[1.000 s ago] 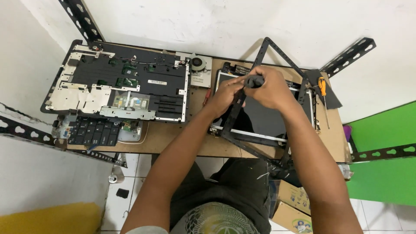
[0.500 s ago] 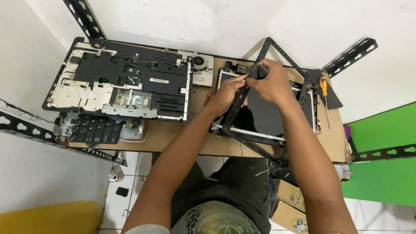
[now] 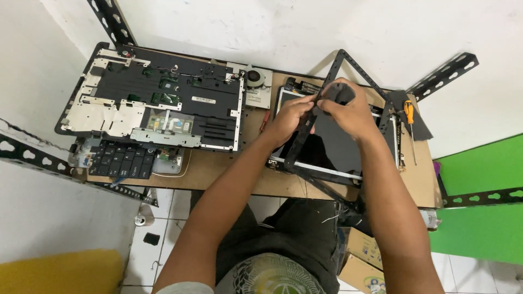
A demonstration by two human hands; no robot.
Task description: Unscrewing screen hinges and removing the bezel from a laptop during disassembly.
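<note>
Both hands met over the screen [image 3: 332, 147] on the right half of the table [image 3: 218, 169]. The left hand [image 3: 290, 117] was closed on the bezel [image 3: 298, 142], a thin black frame, its thumb and fingers pinching the frame's left bar near the top corner. The right hand [image 3: 351, 111] was curled shut around a small dark part at that same corner; what exactly it pinched could not be told, since the fingers covered it. The 2 hands touched, or nearly touched, at the fingertips. The bezel was tilted up off the panel: its upper rail rose toward the wall, while its lower rail ran out past the table's front edge. It looked bare and empty, with light showing through its opening. Under it the screen lay flat, dark and glossy, with a pale strip along its near edge. To the left lay the opened laptop base [image 3: 158, 103], its black board and silver plates exposed, with a fan [image 3: 254, 76] at its right corner and a loose keyboard [image 3: 122, 159] just in front of it. An orange-handled screwdriver [image 3: 409, 117] lay near the table's right edge, well apart from both hands.
</note>
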